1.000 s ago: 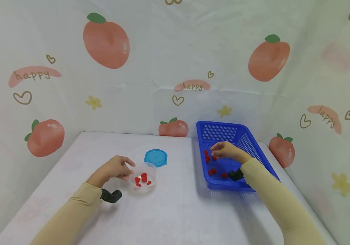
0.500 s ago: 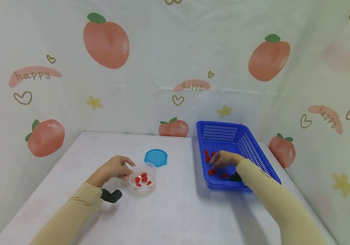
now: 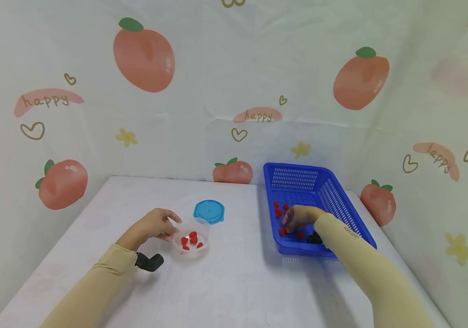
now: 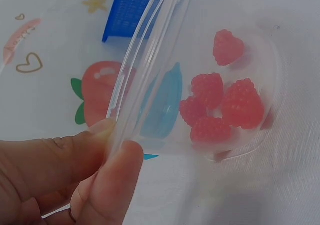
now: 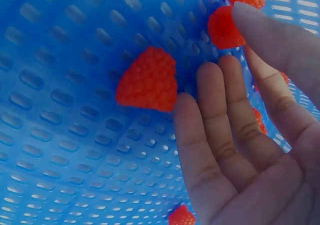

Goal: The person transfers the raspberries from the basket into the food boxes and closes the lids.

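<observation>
My left hand (image 3: 156, 226) pinches the rim of a clear round plastic tub (image 3: 201, 229) between thumb and fingers. Inside the tub lie several red raspberries (image 4: 243, 103). My right hand (image 3: 301, 217) reaches down into a blue perforated basket (image 3: 342, 205). In the right wrist view, my thumb tip overlaps the edge of one raspberry (image 5: 225, 27); the index fingertip is hidden, so a grip on it cannot be confirmed. Another raspberry (image 5: 148, 80) lies close to the little finger. Several more sit around the hand on the basket floor.
A blue lid (image 3: 209, 211) lies flat on the white table (image 3: 234, 282), just behind the tub. The basket stands at the back right, its raised walls surrounding the right hand. A printed white cloth (image 3: 201, 82) hangs behind the table.
My right hand has lowered into the basket and shifted slightly towards its near-left raspberries. The left hand and the tub have stayed put.
</observation>
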### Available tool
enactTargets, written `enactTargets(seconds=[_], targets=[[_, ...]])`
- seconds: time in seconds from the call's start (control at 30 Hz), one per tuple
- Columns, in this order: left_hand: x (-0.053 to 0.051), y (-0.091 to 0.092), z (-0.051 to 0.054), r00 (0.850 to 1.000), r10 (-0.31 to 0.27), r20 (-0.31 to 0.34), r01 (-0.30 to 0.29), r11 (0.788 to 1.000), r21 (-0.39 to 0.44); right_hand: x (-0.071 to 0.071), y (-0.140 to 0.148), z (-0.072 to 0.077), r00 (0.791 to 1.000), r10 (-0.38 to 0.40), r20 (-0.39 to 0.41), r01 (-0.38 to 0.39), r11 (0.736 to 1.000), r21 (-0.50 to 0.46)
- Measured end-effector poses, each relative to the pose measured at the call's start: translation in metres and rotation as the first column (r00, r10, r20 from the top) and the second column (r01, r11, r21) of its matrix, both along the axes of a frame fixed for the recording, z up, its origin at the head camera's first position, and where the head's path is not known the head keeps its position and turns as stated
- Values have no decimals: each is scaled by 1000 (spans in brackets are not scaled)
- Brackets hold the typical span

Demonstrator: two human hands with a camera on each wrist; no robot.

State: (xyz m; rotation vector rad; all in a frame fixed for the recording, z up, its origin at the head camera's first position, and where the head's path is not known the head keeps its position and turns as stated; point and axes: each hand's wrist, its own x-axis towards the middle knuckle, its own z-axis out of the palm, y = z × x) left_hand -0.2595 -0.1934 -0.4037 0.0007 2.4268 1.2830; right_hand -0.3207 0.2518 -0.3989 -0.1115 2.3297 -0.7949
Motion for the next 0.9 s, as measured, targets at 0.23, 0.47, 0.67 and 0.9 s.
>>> enactTargets(seconds=[0.23,0.47,0.67,0.9], targets=[[1,0,1,1000,-1,-3,1,1000,0,2,-4,0,1000,7,11,-7,1000,25],[1,0,1,1000,-4,-3,4,1000,7,3,-5,1,999,32,4,-32,998,45],[-1,-1,-1,1000,-9,-3,10,1000,25,3,-2,3,999,39,4,-40,999,26],[-1,-1,-1,1000,-14,-4,14,1000,23,-1,8,8,999,24,-34,-26,998,-50]])
